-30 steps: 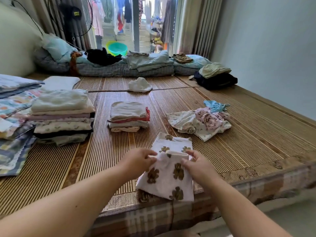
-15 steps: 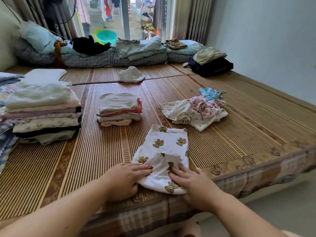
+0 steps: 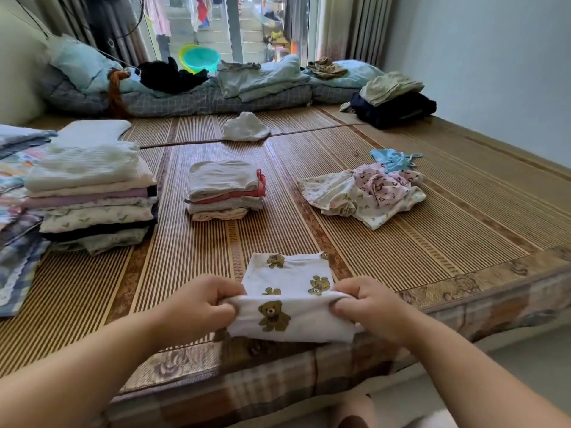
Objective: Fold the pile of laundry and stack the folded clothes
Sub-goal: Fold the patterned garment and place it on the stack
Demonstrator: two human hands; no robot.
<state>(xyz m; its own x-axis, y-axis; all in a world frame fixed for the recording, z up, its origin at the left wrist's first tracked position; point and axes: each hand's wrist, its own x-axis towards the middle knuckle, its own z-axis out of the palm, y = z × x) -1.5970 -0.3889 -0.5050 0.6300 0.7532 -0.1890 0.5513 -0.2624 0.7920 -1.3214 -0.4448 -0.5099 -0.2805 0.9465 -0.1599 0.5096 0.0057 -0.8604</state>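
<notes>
A white garment printed with brown bears (image 3: 290, 282) lies at the near edge of the bamboo mat (image 3: 401, 251). My left hand (image 3: 197, 307) pinches its near left corner and my right hand (image 3: 367, 307) pinches its near right corner, lifting that edge over the rest. A small folded stack (image 3: 225, 189) sits in the middle of the mat. A taller folded stack (image 3: 92, 196) stands to the left. An unfolded heap of pale and pink clothes (image 3: 364, 193) with a light blue piece (image 3: 392, 159) lies to the right.
A white cloth (image 3: 245, 128) lies farther back. Bedding and pillows (image 3: 191, 88) line the window side, with dark and olive clothes (image 3: 392, 100) at the back right. Patterned fabric (image 3: 15, 211) covers the left edge. The floor drops away beyond the bed's near edge.
Both hands went from pressing flat on the bear garment to pinching its near corners and raising that edge. The garment now looks shorter, folded over.
</notes>
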